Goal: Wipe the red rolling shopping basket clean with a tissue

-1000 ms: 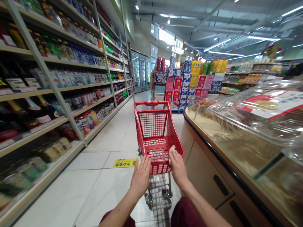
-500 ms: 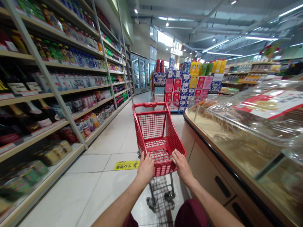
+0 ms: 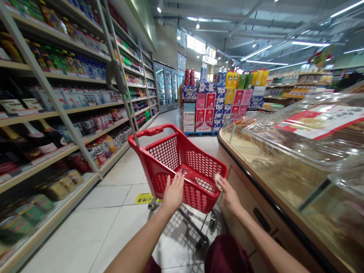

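A red plastic shopping cart stands in front of me, turned at an angle with its long side towards me. Its handle is at the far left end. No goods show in the basket. My left hand lies against the near side wall, fingers stretched over the top rim. My right hand is at the right end of the cart, fingers closed on a small crumpled white cloth at the rim. Whether it is cloth or tissue is hard to tell.
Drink shelves line the left. A curved display counter with clear plastic food boxes runs close along the right. Stacked drink cartons stand ahead. A grey pole with a hook rises by the cart handle. A yellow floor sign lies beneath.
The cart has swung round: its handle end moved left and its other end right, towards the counter. My left hand now rests on its side wall; my right hand moved slightly right with the white cloth.
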The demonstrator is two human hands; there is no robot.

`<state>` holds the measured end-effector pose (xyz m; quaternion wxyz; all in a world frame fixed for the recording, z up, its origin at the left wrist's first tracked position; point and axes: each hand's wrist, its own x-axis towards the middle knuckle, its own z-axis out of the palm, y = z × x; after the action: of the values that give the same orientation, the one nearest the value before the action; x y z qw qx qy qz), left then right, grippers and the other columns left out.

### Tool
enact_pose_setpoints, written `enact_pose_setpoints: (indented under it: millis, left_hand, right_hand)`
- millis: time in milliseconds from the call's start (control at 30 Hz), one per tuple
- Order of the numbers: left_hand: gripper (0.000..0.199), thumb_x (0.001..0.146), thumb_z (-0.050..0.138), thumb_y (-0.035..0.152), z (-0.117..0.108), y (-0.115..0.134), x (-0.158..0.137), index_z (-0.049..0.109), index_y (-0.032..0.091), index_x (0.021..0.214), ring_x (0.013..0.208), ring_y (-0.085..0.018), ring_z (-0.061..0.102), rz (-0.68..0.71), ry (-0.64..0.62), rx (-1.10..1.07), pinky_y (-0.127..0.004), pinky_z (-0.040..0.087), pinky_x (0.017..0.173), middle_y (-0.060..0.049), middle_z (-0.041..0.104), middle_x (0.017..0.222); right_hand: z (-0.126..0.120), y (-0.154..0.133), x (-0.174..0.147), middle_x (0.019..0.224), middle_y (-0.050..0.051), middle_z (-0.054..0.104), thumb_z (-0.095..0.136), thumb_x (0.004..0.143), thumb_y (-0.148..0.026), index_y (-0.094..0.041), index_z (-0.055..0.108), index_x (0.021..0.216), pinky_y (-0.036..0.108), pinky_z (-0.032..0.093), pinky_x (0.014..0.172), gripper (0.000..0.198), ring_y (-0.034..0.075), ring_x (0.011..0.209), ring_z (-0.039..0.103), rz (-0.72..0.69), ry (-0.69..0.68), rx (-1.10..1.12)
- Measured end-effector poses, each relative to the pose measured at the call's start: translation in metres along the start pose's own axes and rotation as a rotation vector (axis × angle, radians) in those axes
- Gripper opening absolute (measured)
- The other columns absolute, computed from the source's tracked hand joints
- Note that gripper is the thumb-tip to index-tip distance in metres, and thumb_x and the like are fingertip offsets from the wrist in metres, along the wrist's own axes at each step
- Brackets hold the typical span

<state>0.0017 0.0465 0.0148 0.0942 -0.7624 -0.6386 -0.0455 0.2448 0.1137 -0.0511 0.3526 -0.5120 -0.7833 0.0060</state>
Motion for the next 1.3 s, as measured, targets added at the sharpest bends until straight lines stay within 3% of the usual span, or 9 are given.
enact_pose_setpoints:
  millis: [167,267,433,633,833,1000,1167,1233,1300]
  left_hand:
    - [0.066,0.07,0.039,0.022,-0.003,0.002,0.0,0.02,0.01,0.132,0.13,-0.024,0.009,0.059,-0.039,0.041,-0.049,0.009,0.104,-0.01,0.018,0.141]
    - [0.063,0.071,0.04,0.024,-0.01,-0.011,-0.001,0.024,0.014,0.131,0.13,-0.021,0.014,0.141,-0.045,0.013,-0.046,0.01,0.105,-0.007,0.024,0.14]
    - [0.057,0.069,0.041,0.02,-0.02,-0.061,-0.01,0.036,0.013,0.126,0.128,-0.023,0.021,-0.07,0.096,0.078,-0.047,0.01,0.105,-0.009,0.034,0.135]
    - [0.058,0.069,0.042,0.026,-0.019,-0.052,-0.019,0.036,0.014,0.126,0.129,-0.024,0.017,-0.071,0.099,0.047,-0.051,0.003,0.105,-0.006,0.032,0.136]
    - [0.061,0.069,0.041,0.029,-0.018,-0.031,-0.02,0.033,0.012,0.128,0.13,-0.025,0.01,-0.091,0.072,0.045,-0.051,0.001,0.104,-0.007,0.026,0.139]
    - [0.06,0.07,0.04,0.03,-0.026,-0.036,-0.027,0.033,0.012,0.128,0.129,-0.023,0.015,-0.019,0.102,0.062,-0.048,0.005,0.105,-0.008,0.029,0.137]
    - [0.059,0.067,0.042,0.021,-0.038,-0.064,-0.047,0.038,0.009,0.124,0.127,-0.024,0.022,-0.171,0.273,0.126,-0.045,0.009,0.106,-0.011,0.036,0.134]
    - [0.058,0.066,0.042,0.02,-0.039,-0.067,-0.05,0.041,0.008,0.122,0.125,-0.024,0.027,-0.189,0.301,0.124,-0.044,0.011,0.106,-0.012,0.041,0.13]
    - [0.057,0.065,0.043,0.019,-0.038,-0.068,-0.051,0.041,0.007,0.121,0.124,-0.025,0.029,-0.174,0.32,0.108,-0.044,0.013,0.106,-0.013,0.044,0.128]
  right_hand:
    - [0.012,-0.06,-0.028,0.129,0.007,0.042,0.032,0.07,-0.004,-0.017,0.045,0.123,0.04,0.031,0.1,0.056,0.018,0.122,0.032,0.051,0.158,0.122]
    - [0.006,-0.051,-0.019,0.126,0.008,0.046,0.035,0.068,-0.004,-0.018,0.049,0.119,0.041,0.031,0.099,0.055,0.019,0.119,0.037,0.046,0.109,0.12]
    - [-0.001,-0.026,-0.001,0.12,0.008,0.052,0.033,0.069,-0.004,-0.019,0.054,0.114,0.038,0.039,0.092,0.052,0.02,0.111,0.046,0.183,0.088,0.103]
    - [0.031,-0.079,0.017,0.13,0.006,0.041,0.031,0.073,-0.002,-0.021,0.043,0.124,0.039,0.031,0.099,0.056,0.016,0.122,0.033,-0.209,0.075,0.204]
    - [0.034,-0.063,0.029,0.121,0.014,0.049,0.03,0.071,0.0,-0.015,0.048,0.12,0.046,0.035,0.094,0.054,0.022,0.117,0.04,0.016,0.208,0.059]
    - [0.05,-0.107,0.028,0.129,0.009,0.043,0.029,0.075,-0.001,-0.019,0.041,0.125,0.042,0.034,0.097,0.055,0.018,0.122,0.033,-0.317,0.157,0.182]
    - [0.046,-0.111,0.033,0.124,0.014,0.047,0.026,0.069,0.004,-0.015,0.046,0.122,0.046,0.035,0.095,0.059,0.021,0.119,0.036,-0.081,0.208,0.129]
    - [0.048,-0.128,0.034,0.125,0.014,0.046,0.027,0.07,0.003,-0.014,0.045,0.122,0.046,0.033,0.096,0.058,0.021,0.121,0.034,-0.123,0.184,0.166]
    - [0.052,-0.152,0.035,0.127,0.012,0.044,0.028,0.072,0.002,-0.015,0.043,0.124,0.044,0.031,0.098,0.057,0.019,0.123,0.031,-0.285,0.123,0.235]
